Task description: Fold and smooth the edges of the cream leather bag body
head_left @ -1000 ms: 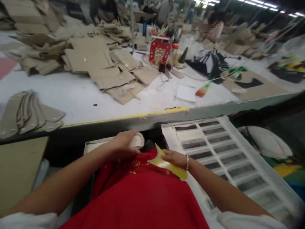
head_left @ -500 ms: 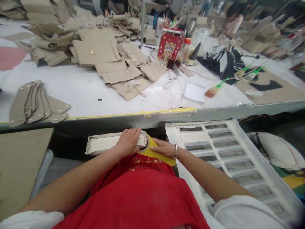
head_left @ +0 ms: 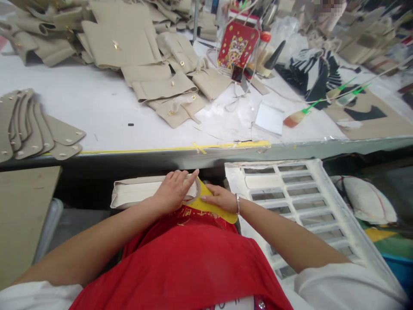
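Resting on the person's lap, just below the near edge of the table (head_left: pixel 97 129), a long cream bag piece (head_left: pixel 135 194) lies flat with its right end under the left hand (head_left: pixel 174 191). That hand lies palm down on the piece, fingers stretched out and slightly fanned, the forefinger pointing far and right over a yellow template (head_left: pixel 222 212). The right hand (head_left: pixel 217 199) lies flat on the template with its fingers close together, pressing it against the rounded end of the cream piece; a bracelet (head_left: pixel 238 204) circles the wrist. Both things lie on a red apron (head_left: pixel 193 267) that covers the lap.

To the right of the hands stands a white crate (head_left: pixel 322 189) with slotted sides. On the table's near left lies a fanned stack of tan straps (head_left: pixel 29 129) with studs. Farther off, tan flaps (head_left: pixel 161 88) with small metal fittings pile up in the middle, and a red bag (head_left: pixel 238 46) with a printed figure stands behind them. Right of that, a brush (head_left: pixel 298 117) with a green handle lies beside a white pad (head_left: pixel 270 117). Yellow tape (head_left: pixel 174 148) runs along the table's near edge.
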Demonstrator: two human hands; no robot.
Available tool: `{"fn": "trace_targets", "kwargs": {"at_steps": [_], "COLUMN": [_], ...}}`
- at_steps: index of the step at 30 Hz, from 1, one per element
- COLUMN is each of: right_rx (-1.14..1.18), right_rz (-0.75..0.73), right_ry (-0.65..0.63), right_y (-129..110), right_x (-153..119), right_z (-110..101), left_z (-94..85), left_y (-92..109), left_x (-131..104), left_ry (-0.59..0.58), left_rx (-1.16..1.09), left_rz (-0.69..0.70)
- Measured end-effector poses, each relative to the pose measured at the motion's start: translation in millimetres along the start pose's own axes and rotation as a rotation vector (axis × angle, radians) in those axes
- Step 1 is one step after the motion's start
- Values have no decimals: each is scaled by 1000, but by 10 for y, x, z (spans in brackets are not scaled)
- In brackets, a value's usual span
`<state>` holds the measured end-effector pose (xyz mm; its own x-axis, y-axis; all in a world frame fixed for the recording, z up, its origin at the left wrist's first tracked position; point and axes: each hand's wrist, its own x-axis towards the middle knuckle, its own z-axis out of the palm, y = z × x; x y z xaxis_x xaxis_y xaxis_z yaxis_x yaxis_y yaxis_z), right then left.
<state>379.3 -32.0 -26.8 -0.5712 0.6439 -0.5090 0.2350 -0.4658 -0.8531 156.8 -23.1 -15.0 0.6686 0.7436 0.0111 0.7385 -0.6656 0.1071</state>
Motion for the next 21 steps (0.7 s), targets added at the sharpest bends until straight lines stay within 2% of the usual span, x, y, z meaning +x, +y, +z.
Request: {"fn": "trace_targets", "kwargs": {"at_steps": [5,10,12,16,18,21], "right_rx": [124,224,264,307,308,342], "right_rz": [31,36,38,53,51,12], "right_ry": [34,112,78,19,67,219], "right_y": [4,67,102,130,142,188], "right_x": [-70,-104,-96,-67,-44,-4], "right_z": [206,344,329,294,321,409], "left_z": [-50,-277,-330,-267,-183,-61], "left_y": [-48,-204,-226,-125,-27,128], "left_x": [-39,-24,29,136,157,174], "left_ry": [-82,-310,-344,-257,-177,-54], "left_rx": [-28,-305,-381,-367,-313,-188], "left_rz": [2,17,-59,-240,-277,-337]}}
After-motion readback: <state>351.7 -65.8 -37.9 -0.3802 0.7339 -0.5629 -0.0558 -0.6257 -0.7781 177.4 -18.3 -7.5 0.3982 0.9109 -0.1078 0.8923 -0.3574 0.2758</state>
